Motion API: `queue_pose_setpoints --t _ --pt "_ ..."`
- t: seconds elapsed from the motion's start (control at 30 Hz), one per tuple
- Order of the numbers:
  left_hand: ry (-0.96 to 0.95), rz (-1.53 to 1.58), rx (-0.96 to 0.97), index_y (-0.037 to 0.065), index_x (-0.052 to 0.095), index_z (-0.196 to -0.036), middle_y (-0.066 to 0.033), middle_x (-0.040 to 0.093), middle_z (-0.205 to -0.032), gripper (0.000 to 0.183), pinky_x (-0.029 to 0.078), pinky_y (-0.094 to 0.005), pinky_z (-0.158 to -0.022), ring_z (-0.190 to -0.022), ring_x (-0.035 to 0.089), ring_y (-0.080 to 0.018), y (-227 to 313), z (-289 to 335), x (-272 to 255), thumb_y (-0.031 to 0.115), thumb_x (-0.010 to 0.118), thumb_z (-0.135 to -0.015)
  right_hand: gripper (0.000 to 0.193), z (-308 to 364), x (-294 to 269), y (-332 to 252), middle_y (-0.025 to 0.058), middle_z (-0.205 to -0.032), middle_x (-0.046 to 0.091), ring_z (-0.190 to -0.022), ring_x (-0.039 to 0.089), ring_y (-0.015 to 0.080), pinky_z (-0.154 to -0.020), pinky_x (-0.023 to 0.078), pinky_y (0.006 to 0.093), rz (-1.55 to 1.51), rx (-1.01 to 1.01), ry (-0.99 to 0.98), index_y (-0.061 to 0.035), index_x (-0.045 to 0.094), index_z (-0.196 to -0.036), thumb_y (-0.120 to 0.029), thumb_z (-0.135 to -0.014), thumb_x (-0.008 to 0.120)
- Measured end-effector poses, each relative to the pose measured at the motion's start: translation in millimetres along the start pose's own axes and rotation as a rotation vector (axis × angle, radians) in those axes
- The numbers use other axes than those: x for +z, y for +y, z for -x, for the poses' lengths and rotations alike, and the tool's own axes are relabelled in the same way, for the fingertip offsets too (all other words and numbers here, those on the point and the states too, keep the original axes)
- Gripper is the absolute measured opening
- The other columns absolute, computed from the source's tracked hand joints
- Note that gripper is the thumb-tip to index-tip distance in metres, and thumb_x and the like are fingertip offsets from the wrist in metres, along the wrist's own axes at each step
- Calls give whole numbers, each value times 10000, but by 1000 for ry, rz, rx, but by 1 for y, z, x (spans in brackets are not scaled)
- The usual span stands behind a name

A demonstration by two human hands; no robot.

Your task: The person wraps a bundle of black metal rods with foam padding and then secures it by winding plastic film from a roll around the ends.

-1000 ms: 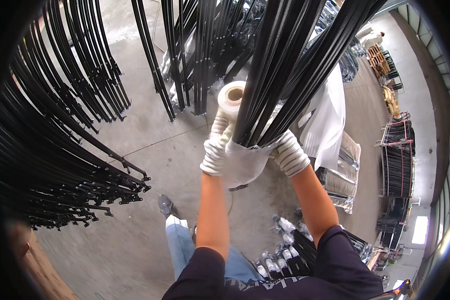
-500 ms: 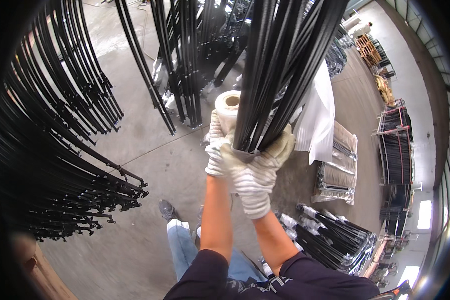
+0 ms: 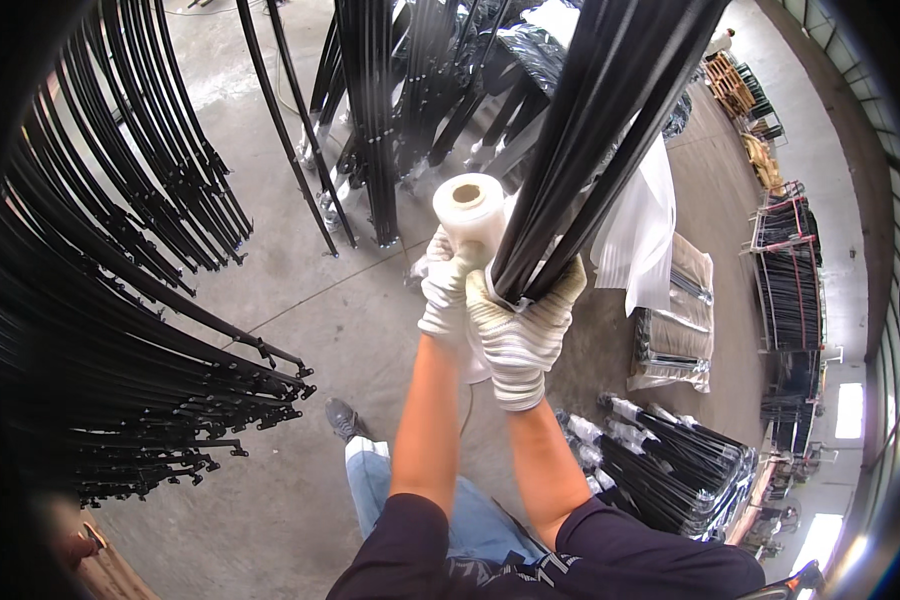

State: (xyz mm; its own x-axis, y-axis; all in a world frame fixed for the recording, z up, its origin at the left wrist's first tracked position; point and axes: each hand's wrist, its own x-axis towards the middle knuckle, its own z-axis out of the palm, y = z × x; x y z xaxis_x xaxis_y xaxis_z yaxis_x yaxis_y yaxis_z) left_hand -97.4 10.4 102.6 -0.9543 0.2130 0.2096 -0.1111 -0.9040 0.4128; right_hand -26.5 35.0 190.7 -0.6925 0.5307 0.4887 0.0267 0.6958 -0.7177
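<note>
My left hand (image 3: 444,290), in a striped white work glove, is closed around a roll of clear stretch film (image 3: 475,215). The roll stands nearly upright, its open core showing on top. Right beside it, my gloved right hand (image 3: 526,330) grips the lower end of a bundle of long black metal tubes (image 3: 595,130). The bundle slants up to the right, and its far end runs out of the picture. Some film seems to hang below the roll between my wrists. The fingers behind the roll and tubes are partly hidden.
Racks of long black rods (image 3: 120,330) fill the left side. More black tubes (image 3: 372,120) stand ahead. Wrapped bundles (image 3: 670,465) lie on the floor at the lower right, near a covered pack (image 3: 675,335) and a hanging white foam sheet (image 3: 642,225). Wooden pallets (image 3: 730,88) stand farther off.
The film roll has come round to the front of the bundle's left side and shows more fully. The tube bundle has tilted more to the right. My right hand still holds its lower end.
</note>
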Motion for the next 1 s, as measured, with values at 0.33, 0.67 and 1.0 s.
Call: queue_pose_setpoints --t 0.33,0.67,1.0 --pt "-116 62 -342 -43 395 -1177 -214 561 -988 942 503 -337 -709 -840 587 -278 59 25 -61 699 558 -620 764 -6 15 18 40 -908 552 -755 561 119 -686 473 256 -252 77 47 -85 264 -1192 -31 -596 739" --pt "37 -257 -267 58 415 -1206 -51 549 -1098 689 445 -311 -842 -980 537 -147 103 33 -33 120 744 -604 749 -10 33 10 62 -937 536 -766 540 125 -706 458 265 -61 -75 118 -50 282 -1196 -89 -609 745" --pt "-572 -1205 -10 23 498 -1105 -177 576 -969 719 463 -379 -756 -869 590 -312 129 31 71 268 786 -494 665 -7 34 11 99 -1004 517 -864 526 180 -775 434 303 -321 181 32 -38 301 -1240 -163 -703 672"
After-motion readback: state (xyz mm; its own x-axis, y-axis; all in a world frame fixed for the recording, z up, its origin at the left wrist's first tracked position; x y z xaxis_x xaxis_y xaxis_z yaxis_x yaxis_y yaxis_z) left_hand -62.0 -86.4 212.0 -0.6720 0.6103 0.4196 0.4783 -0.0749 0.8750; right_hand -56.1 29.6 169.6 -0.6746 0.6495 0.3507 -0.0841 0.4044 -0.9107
